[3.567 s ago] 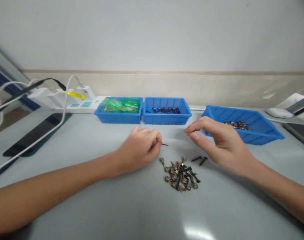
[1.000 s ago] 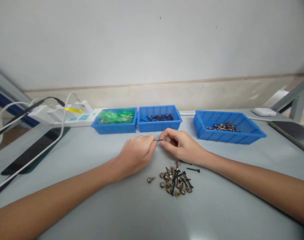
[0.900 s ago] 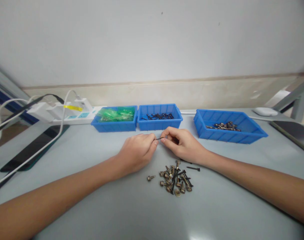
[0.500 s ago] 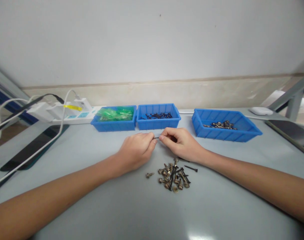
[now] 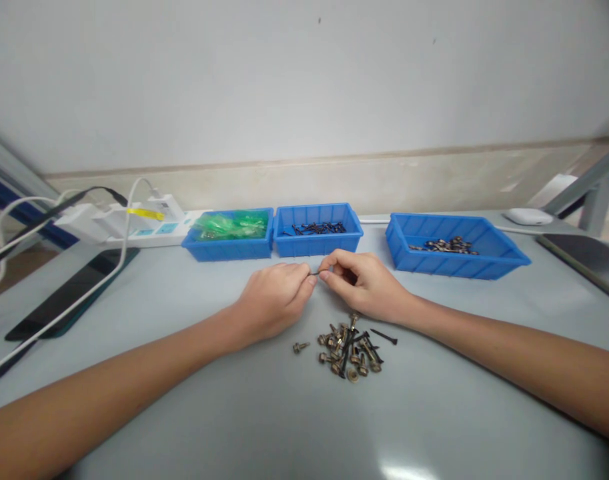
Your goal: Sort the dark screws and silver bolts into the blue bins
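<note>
A thin dark screw (image 5: 315,273) spans the small gap between my two hands. My left hand (image 5: 277,300) is closed, pinching one end of it. At the other end, the thumb and forefinger of my right hand (image 5: 364,283) are pressed together on it. Below my hands lies a pile of brassy hex-head screws and black screws (image 5: 351,350) on the grey table (image 5: 224,413). One hex screw (image 5: 300,347) sits apart at the pile's left, and a black screw (image 5: 384,337) lies at its upper right.
Three blue bins stand behind: one with green plastic bags (image 5: 229,227), one with dark screws (image 5: 319,247), one with brassy screws (image 5: 457,265). A power strip with cables (image 5: 169,233) and a phone (image 5: 69,293) are left. At right lie a white case (image 5: 528,217) and dark device (image 5: 584,260).
The view has shifted slightly. Both hands keep their hold on the dark screw, which looks a little more tilted between the fingers.
</note>
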A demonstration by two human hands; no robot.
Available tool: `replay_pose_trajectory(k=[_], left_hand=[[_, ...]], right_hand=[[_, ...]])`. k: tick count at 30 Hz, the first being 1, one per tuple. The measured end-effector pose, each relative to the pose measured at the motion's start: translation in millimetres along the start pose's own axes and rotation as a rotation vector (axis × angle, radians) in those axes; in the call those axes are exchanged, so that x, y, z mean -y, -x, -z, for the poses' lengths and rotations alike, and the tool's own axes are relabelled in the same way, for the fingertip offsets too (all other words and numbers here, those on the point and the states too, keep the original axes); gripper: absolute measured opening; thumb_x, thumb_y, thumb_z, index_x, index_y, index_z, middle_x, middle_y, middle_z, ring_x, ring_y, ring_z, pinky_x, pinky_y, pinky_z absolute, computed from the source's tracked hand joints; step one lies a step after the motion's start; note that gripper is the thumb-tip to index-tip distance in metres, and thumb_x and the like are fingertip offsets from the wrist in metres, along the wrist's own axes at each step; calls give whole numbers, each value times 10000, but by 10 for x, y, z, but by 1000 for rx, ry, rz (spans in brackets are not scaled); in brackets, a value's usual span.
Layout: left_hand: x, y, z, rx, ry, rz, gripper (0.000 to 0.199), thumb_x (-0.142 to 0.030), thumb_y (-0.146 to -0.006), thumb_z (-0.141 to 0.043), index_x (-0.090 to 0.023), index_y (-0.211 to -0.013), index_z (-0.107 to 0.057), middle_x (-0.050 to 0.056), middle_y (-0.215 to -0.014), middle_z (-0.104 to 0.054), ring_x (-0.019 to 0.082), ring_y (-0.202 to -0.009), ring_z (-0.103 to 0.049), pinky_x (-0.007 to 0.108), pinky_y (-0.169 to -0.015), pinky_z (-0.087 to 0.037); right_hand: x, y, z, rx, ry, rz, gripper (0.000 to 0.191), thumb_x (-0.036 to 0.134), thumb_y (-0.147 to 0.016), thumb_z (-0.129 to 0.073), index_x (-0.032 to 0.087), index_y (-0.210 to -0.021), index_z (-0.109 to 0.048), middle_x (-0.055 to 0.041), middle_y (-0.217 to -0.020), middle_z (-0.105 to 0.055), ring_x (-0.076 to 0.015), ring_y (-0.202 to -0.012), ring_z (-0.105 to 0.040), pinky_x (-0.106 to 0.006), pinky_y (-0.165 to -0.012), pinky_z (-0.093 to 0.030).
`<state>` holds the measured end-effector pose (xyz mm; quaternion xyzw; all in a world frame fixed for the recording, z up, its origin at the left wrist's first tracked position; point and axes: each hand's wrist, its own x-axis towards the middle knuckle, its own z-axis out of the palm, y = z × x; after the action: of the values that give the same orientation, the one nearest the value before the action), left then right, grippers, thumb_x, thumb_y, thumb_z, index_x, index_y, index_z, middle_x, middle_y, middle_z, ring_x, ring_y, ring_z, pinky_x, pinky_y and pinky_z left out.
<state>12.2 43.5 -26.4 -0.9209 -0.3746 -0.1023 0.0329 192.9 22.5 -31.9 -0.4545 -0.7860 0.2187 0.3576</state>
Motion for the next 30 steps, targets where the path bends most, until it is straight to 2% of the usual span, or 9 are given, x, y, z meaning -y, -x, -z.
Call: replay_pose_trajectory(k=[9, 15, 19, 30], left_hand=[[-3, 5, -10, 5, -8, -2, 240, -291, -935, -313, -176, -851, -506, 38, -806, -634, 196, -765, -596, 296, -610, -380], [6, 3, -6, 19, -36, 14, 266, -270, -941, -291, -175, -811, -503, 30, -772, -622, 186, -745, -594, 288, -610, -372], [10, -1, -16, 22, -36, 4, 268, -264, -942, -290, -175, -802, -500, 23, -759, -612, 186, -739, -589, 292, -623, -376], [-7, 6, -30, 2, -16, 14, 282, -298, -952, -280, -182, -795, -482, 22, -775, -617, 192, -757, -597, 302, -626, -376]], right_hand=[[6, -9, 10, 0, 27, -26, 176, 265, -838, -485, 156, -730, -572, 48, -495, -472, -82, -463, -426, -210, -467, -290], [13, -11, 6, -26, 9, 5, 77, 188, -799, -509, 157, -855, -552, 73, -507, -432, -80, -468, -418, -202, -480, -310], [-6, -13, -4, -20, 22, 36, 45, 161, -799, -501, 163, -804, -545, 69, -519, -443, -76, -476, -423, -197, -485, -309], [-15, 4, -7, -30, 105, 21, 170, 228, -855, -470, 154, -749, -581, 22, -583, -544, -90, -530, -468, -209, -520, -307]])
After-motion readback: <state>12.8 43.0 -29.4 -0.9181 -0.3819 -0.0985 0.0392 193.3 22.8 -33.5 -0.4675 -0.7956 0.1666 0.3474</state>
